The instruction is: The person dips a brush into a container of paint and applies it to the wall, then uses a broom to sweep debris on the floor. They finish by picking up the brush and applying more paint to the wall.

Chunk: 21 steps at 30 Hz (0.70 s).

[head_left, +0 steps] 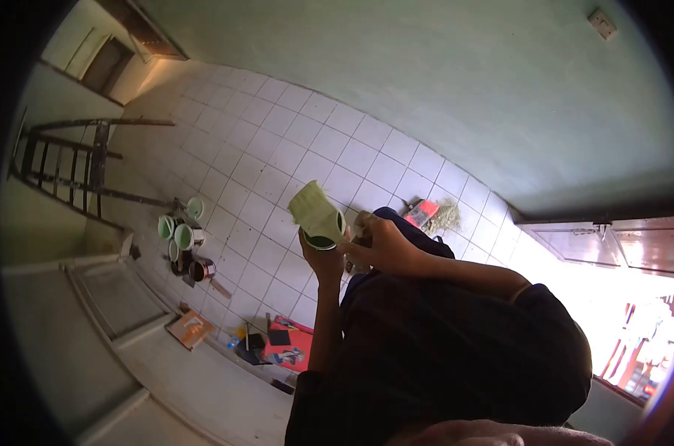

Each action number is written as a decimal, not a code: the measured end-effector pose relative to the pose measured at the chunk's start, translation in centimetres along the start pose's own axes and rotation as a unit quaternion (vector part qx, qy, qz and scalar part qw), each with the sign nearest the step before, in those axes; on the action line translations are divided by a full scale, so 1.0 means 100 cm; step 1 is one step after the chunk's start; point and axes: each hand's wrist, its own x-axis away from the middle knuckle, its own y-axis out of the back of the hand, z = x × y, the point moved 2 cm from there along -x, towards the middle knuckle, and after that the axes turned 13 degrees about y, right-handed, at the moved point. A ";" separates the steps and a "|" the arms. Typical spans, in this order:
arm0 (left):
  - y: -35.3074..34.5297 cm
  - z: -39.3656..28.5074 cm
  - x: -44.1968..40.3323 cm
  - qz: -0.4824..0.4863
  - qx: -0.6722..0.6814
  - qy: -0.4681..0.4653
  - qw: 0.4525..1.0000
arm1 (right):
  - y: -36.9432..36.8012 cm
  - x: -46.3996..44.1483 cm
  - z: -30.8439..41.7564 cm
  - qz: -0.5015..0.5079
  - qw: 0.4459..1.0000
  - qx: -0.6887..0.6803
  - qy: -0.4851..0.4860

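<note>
- Fingers of the left hand (pixel 322 260) bend closed around a small round container with a pale green inside (pixel 321 242); how far they wrap is partly hidden.
- Fingers of the right hand (pixel 387 244), at three o'clock from the left, curl in on the narrow end of a wide, flat, pale-green-coated paintbrush (pixel 312 205); their exact grip is hidden.
- That brush lies across the container's mouth, its broad end pointing to eleven o'clock. It looks light, soft at the frayed edge and stiffer towards the handle; the coating is probably wet and slippery, so the handle is the better hold.
- The container seems light and rigid, liable to spill if tilted; its outer side below the rim suits a grip.
- Farther off, on white square floor tiles (pixel 277 145), a red-and-grey flat object (pixel 424 213) lies at between two and three o'clock.
- Open metal cans with pale green insides (pixel 189 237) stand at nine o'clock.
- Beyond them, a dark paint-spotted ladder (pixel 98 160) stands towards ten o'clock.
</note>
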 end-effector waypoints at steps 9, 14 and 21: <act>-0.002 0.013 -0.155 -0.074 -0.122 -0.043 0.989 | 0.022 -0.176 0.008 0.087 0.987 -0.127 -0.046; -0.015 0.003 -0.242 -0.099 0.024 0.087 0.991 | 0.055 -0.283 0.035 0.142 0.986 -0.084 -0.011; -0.026 -0.011 -0.344 -0.145 0.085 0.063 0.984 | 0.060 -0.418 0.051 0.235 0.970 -0.050 0.028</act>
